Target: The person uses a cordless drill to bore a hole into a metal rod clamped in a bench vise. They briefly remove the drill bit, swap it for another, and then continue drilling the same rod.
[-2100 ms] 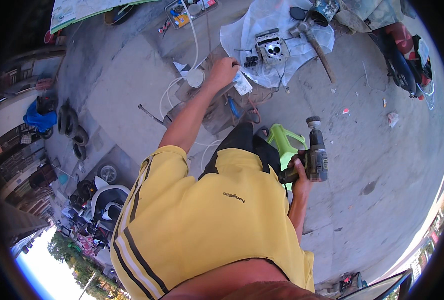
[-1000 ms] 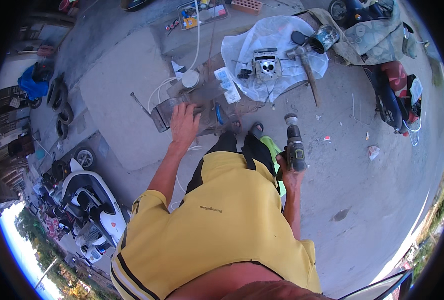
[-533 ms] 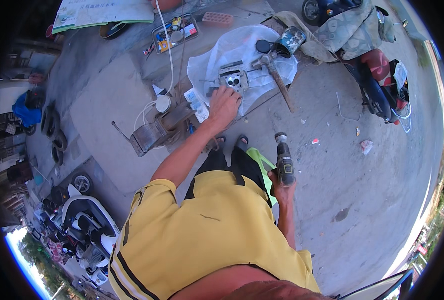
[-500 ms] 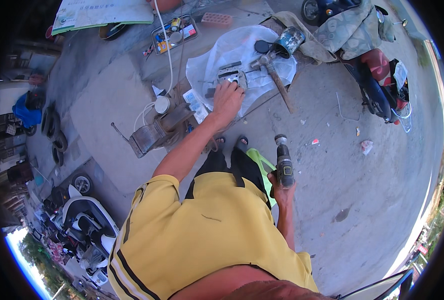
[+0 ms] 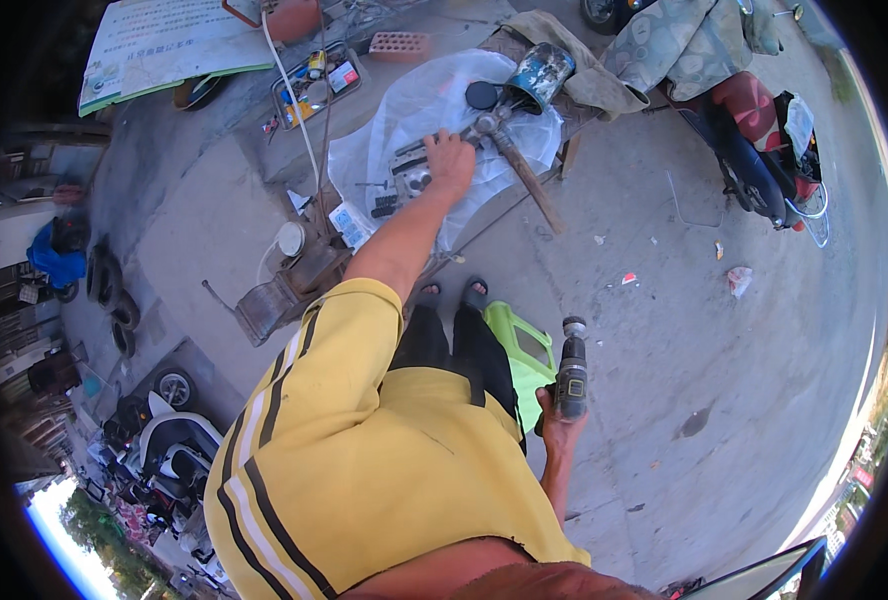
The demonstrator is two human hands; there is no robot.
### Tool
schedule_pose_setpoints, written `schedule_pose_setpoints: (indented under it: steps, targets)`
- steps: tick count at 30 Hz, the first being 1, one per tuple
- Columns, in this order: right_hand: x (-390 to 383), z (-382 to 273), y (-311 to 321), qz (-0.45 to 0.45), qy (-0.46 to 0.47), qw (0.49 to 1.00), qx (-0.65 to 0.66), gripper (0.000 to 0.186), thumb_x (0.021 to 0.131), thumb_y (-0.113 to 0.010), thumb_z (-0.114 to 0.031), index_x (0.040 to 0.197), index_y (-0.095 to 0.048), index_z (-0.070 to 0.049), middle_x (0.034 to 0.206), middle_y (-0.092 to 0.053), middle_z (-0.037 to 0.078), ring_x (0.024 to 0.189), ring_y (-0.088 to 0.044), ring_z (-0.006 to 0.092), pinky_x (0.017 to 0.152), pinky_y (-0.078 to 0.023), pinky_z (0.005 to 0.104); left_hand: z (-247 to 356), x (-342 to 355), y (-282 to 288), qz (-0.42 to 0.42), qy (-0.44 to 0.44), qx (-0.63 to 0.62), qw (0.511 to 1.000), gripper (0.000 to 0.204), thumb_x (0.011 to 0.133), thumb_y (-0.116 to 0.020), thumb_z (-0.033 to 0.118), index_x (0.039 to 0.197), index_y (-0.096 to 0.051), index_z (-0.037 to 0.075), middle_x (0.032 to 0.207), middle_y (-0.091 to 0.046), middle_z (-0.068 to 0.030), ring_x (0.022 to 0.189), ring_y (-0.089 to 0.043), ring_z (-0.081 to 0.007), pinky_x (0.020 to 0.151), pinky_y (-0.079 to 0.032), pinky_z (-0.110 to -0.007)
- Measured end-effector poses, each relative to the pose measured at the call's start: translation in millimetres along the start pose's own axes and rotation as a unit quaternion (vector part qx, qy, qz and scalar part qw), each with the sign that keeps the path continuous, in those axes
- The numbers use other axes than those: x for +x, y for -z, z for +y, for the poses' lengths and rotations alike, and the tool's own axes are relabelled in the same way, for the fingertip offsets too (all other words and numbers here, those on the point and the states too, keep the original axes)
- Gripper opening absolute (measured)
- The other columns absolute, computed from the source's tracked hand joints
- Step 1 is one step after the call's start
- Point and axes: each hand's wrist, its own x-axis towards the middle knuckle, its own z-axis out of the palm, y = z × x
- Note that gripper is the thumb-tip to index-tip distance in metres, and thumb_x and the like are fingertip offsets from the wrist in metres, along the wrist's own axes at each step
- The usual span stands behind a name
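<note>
My right hand (image 5: 562, 425) grips a dark cordless drill (image 5: 571, 380) by its handle, beside my right leg. A round, cup-like metal attachment (image 5: 574, 328) sits in the drill's chuck, facing away from me. My left hand (image 5: 451, 160) reaches over the white plastic sheet (image 5: 364, 150), its fingers curled downward; whatever they hold is hidden. Just left of those fingers lies a grey metal machine part (image 5: 411, 178), with a small dark ridged piece (image 5: 385, 203) near it. To the hand's right rests a hammer (image 5: 526, 180) with a wooden handle.
A blue paint-stained can (image 5: 542, 77) lies tipped beside a black round lid (image 5: 481, 95). Left of the sheet stands a bench vise (image 5: 276, 298); beyond are a tool tray (image 5: 316, 88) and red brick (image 5: 400, 46). A scooter (image 5: 754, 170) stands right, a green bag (image 5: 524, 350) by my legs.
My left hand has moved from the near side of the metal part to its right, close to the hammer head. The view has shifted; the drill stays in my right hand.
</note>
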Motion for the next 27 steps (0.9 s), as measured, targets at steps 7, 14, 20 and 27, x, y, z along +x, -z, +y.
schedule_pose_setpoints:
  steps: [7, 14, 20, 27]
  targets:
    - [40.8, -12.0, -2.1, -0.043, 0.059, 0.996, -0.046, 0.025, 0.081, -0.088, -0.014, 0.093, -0.070, 0.000, 0.080, -0.070, 0.004, 0.072, -0.063, 0.0136, 0.069, -0.052, 0.0332, -1.5, -41.4, 36.4, 0.063, -0.040, -0.255, 0.964, 0.015, 0.091, -0.063, 0.009, 0.098, -0.075, 0.005, 0.105, -0.073, -0.0095, 0.097, -0.065, -0.0263, 0.086, -0.047, -0.045]
    - [69.6, -90.0, -39.6, -0.248, 0.133, 0.958, -0.058, 0.024, 0.082, -0.087, -0.015, 0.097, -0.073, -0.002, 0.076, -0.067, 0.002, 0.064, -0.058, 0.0110, 0.060, -0.048, 0.0310, -60.2, -178.2, 96.3, 0.054, 0.098, -0.733, 0.671, 0.012, 0.096, -0.067, 0.006, 0.106, -0.066, 0.000, 0.100, -0.073, -0.0061, 0.097, -0.067, -0.0130, 0.089, -0.051, -0.030]
    - [51.7, -130.6, -99.4, -0.404, 0.129, 0.903, -0.062, 0.035, 0.081, -0.086, -0.008, 0.113, -0.071, -0.003, 0.089, -0.070, 0.002, 0.080, -0.063, 0.0124, 0.072, -0.052, 0.0313, -122.3, -283.2, 117.1, 0.117, 0.216, -0.658, 0.712, 0.012, 0.097, -0.066, 0.004, 0.108, -0.065, 0.001, 0.106, -0.073, -0.0046, 0.097, -0.066, -0.0104, 0.088, -0.052, -0.029]
    - [-7.0, -152.7, -154.5, -0.538, 0.126, 0.833, -0.008, 0.030, 0.083, -0.083, -0.006, 0.111, -0.071, -0.001, 0.093, -0.072, 0.005, 0.081, -0.066, 0.0129, 0.075, -0.054, 0.0310, -172.1, -375.3, 117.6, 0.195, 0.222, -0.565, 0.771, 0.019, 0.093, -0.064, -0.004, 0.111, -0.069, 0.001, 0.105, -0.069, -0.0058, 0.099, -0.064, -0.0146, 0.090, -0.050, -0.030]
